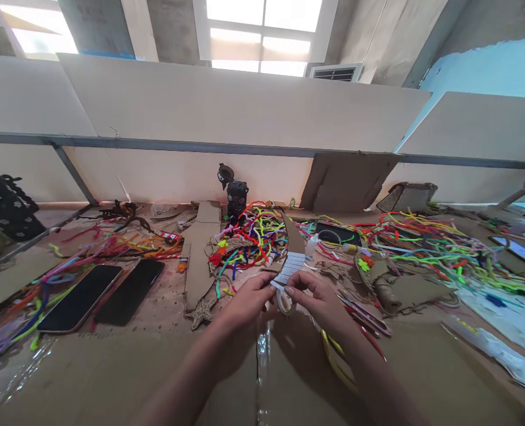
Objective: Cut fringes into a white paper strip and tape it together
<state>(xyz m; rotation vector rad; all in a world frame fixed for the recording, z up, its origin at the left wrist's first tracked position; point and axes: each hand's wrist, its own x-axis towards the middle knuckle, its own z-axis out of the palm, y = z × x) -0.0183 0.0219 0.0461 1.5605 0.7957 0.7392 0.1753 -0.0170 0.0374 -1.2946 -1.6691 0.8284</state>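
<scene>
Both forearms reach in from the desk's [111, 376] near edge, angled inward, wrists close, fingers curled. Yellow handles [333, 358] beside right forearm. Left hand [251, 296] and right hand [315, 296]: each grip closed, thumb and fingers clamped on lower end of white strip [291, 269], over desk's middle; loop [284, 303] just below, between hands. Two phones [105, 296] toward left edge, starfish [201, 313] between them and left hand. Red scissors [366, 316] right of right hand. Colored stems [264, 234] beyond, black bottle [237, 201] near far edge.
</scene>
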